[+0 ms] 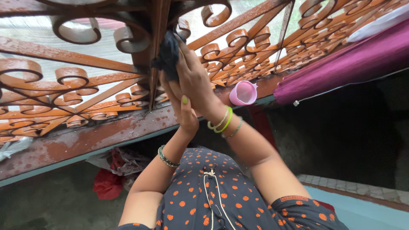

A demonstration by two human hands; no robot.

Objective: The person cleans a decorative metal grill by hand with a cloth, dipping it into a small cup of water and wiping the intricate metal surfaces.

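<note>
My right hand [195, 79] is raised and presses a dark cloth [168, 53] against the upright bar of a rusty orange window grille [85, 91] with scroll patterns. Its wrist carries green bangles. My left hand [181, 114] lies just below and partly behind the right hand. Its thumb has a green nail and its fingers reach up to the cloth's lower end. I cannot see whether the left fingers grip the cloth. A dark beaded bracelet sits on the left wrist.
A pink plastic mug [243, 93] stands on the worn reddish sill [85, 140] right of my hands. A purple curtain [349, 59] is bunched at the right. A red bag [106, 183] and crumpled plastic lie on the floor below the sill.
</note>
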